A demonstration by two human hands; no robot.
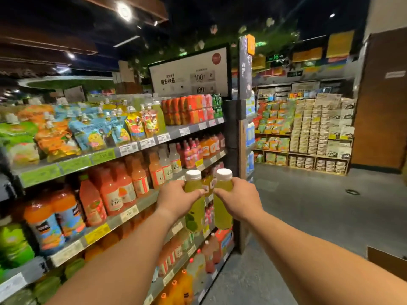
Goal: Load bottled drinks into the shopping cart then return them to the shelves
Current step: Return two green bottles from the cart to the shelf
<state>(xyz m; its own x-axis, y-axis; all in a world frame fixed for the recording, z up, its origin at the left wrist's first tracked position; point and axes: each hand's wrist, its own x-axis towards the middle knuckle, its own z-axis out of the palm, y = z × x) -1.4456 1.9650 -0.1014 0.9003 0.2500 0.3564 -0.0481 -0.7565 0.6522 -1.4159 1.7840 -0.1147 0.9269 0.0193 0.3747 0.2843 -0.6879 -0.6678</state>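
- Standing at the left of the view, the shelves (123, 148) ran away toward the aisle end, their rows packed with pouches on top and orange, pink and pale bottles beneath; no cart showed anywhere in the frame.
- Reaching forward side by side, both arms were stretched toward the far end of the shelves, so the rows lay to the left of both hands and the left hand (176, 200) was the nearer one to them.
- The left bottle (195, 208), yellow-green with a white cap, stood upright with its long axis vertical, gripped round its upper body by the left hand's curled fingers.
- The right bottle (222, 213), a match for the first, was also upright, held the same way by the right hand (236, 199); the two bottles were just beside each other, whether touching I could not tell.
- Judging from this, the bottles were being carried in the air in front of the lower shelf rows, and a return would call for a move leftward, caps kept up, the left bottle going in first.
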